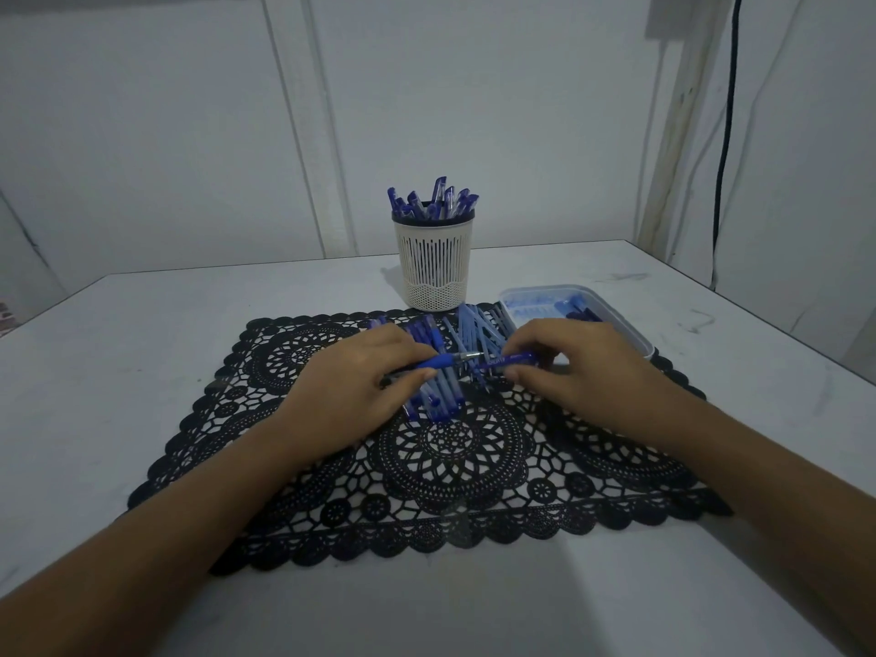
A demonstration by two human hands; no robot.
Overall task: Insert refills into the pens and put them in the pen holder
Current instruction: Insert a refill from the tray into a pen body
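My left hand [360, 377] pinches a blue pen front part [443, 361] with a rubber grip and metal tip. My right hand [573, 362] pinches a blue pen barrel [509, 359] just to its right; the two pieces point at each other, nearly end to end. Under my hands lie a pile of blue pens [438, 395] and a pile of pale refills [479, 331] on a black lace mat [450, 467]. Behind stands a white slotted pen holder [433, 263] with several blue pens [433, 201] upright in it.
A clear plastic tray [611, 310] with some blue parts sits at the mat's right rear corner. The white table [142, 348] ends at a wall behind the holder. A black cable [725, 135] hangs down at the right.
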